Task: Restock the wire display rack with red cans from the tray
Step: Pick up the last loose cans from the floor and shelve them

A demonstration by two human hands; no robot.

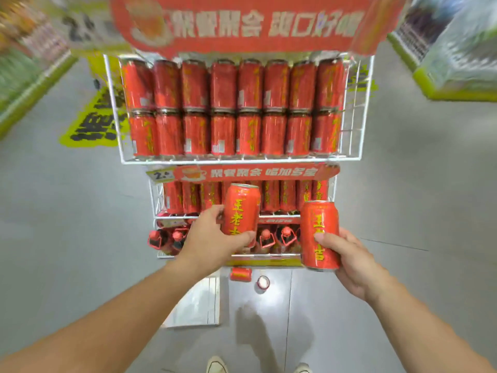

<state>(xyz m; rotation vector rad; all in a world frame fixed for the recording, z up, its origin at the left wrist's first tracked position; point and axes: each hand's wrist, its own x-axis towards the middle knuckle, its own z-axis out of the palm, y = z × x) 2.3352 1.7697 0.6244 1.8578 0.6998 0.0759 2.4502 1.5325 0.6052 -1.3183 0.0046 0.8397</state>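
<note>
Shop floor (403, 184), held red cans (240, 208) upright

The white wire display rack (188, 160) carries two full stacked rows of red, yellow-lettered metal cans (223, 109) on top. Before its middle shelf, a left can (240, 208) and right can (318, 232) are held upright.

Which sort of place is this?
Most likely a supermarket aisle: a white wire display rack packed with rows of red cans, a red promo banner above it, a price tag on its second tier, and blurred stocked shelving alongside.
</note>
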